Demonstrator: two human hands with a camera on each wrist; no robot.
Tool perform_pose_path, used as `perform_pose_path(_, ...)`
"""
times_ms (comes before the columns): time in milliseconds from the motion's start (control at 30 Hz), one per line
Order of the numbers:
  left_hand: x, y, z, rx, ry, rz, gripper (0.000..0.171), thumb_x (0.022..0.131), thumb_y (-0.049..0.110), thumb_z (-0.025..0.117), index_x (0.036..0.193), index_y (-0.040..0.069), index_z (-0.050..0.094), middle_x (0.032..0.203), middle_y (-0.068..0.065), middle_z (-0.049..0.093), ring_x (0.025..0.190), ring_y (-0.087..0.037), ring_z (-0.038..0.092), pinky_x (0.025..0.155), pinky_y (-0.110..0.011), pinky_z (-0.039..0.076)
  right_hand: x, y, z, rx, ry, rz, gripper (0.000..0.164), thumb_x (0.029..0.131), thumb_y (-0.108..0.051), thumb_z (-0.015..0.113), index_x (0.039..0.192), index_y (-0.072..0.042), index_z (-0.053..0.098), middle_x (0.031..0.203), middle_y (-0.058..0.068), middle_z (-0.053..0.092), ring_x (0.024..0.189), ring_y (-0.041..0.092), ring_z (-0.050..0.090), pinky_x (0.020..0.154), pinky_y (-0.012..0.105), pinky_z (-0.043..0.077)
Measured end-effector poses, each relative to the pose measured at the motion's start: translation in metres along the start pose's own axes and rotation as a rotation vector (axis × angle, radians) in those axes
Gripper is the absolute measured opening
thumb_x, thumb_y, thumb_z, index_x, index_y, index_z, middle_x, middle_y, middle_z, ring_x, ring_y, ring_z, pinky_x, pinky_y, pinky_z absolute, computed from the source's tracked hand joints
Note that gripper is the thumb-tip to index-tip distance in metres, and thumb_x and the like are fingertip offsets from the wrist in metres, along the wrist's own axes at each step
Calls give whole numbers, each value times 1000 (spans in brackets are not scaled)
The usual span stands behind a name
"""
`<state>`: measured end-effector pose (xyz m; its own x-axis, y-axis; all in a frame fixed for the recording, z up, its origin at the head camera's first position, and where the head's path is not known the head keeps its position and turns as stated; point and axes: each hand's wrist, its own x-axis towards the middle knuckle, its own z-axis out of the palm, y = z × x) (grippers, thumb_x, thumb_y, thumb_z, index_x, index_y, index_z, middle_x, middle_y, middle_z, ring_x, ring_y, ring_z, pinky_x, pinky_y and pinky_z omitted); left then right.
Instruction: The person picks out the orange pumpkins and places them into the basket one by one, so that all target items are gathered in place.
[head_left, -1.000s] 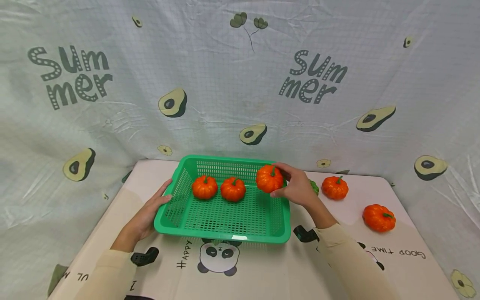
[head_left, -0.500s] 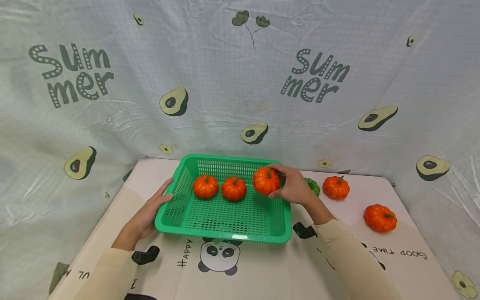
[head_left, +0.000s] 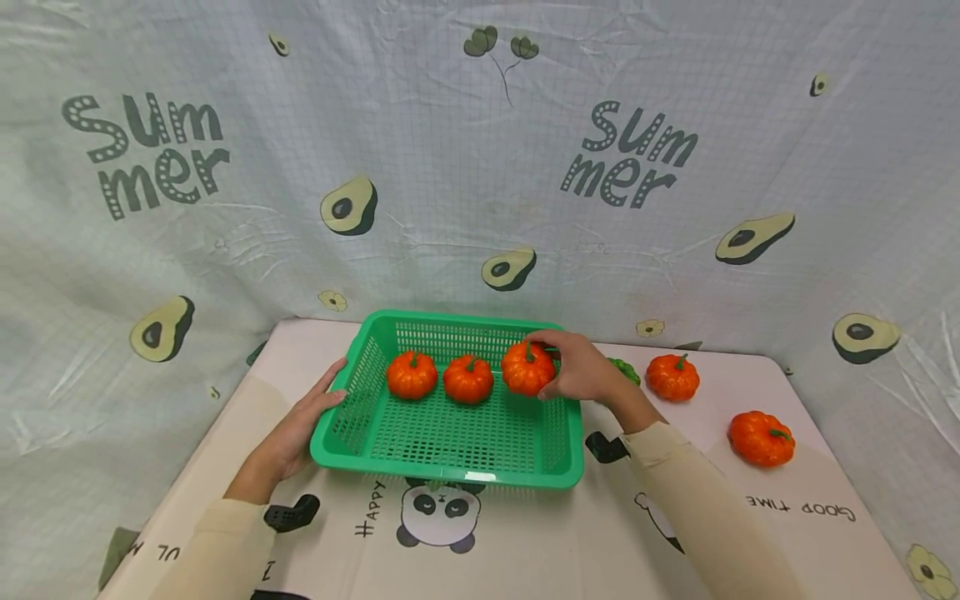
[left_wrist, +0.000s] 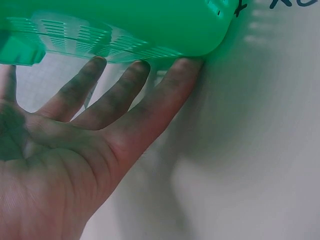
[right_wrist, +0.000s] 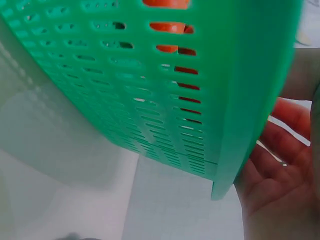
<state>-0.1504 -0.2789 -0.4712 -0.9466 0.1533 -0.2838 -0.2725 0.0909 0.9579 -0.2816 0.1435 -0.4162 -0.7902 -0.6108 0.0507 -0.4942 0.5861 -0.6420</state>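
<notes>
A green slotted plastic basket (head_left: 446,477) stands on the table, with two small orange pumpkins, the left one (head_left: 412,376) and the middle one (head_left: 468,380), inside it. My right hand (head_left: 585,367) reaches over the basket's right rim and grips a third pumpkin (head_left: 527,369) inside the right part of the basket; whether it touches the bottom I cannot tell. In the right wrist view the basket wall (right_wrist: 150,100) hides most of that pumpkin. My left hand (head_left: 296,429) rests against the basket's left side; in the left wrist view its straight fingers (left_wrist: 160,95) touch the outer wall.
Right of the basket lie two more pumpkins, one farther back (head_left: 672,377) and one nearer the right edge (head_left: 761,438). A green bumpy object (head_left: 624,371) is partly hidden behind my right hand. A printed cloth (head_left: 420,250) hangs behind the table.
My right hand has carried its pumpkin slightly left and lower into the basket. The left hand, the basket and the other pumpkins have stayed in place.
</notes>
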Motion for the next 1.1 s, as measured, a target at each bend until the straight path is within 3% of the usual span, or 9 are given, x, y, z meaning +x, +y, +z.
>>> perform_pose_path(233,1,-1,0,4,2,1,70,111,42,37,167,40,-5,177,-12,-5,152,-38,20,108,-39,37,7,2,0,11,-42,41,87,64,2,91,145,-7,60,142,15,65,128,35,61,107,56,50)
perform_pose_path(667,0,0,0,-3,15,3,70,111,42,38,168,39,-2,177,-10,-4,153,-38,20,105,-33,39,16,-2,-2,-148,-117,27,86,62,1,96,142,-11,65,141,14,67,124,31,63,107,51,51)
perform_pose_path(900,-1,1,1,-6,3,7,70,111,42,37,167,40,-4,177,-13,-4,152,-40,22,110,-41,39,24,2,1,-189,-148,34,86,60,0,97,140,-15,68,139,11,68,122,29,64,105,50,53)
perform_pose_path(1100,-1,-1,0,-20,5,13,70,112,41,38,168,39,-3,177,-12,-1,152,-39,24,102,-29,43,29,4,3,-228,-166,26,85,61,-2,98,139,-16,68,139,10,69,119,27,64,104,48,54)
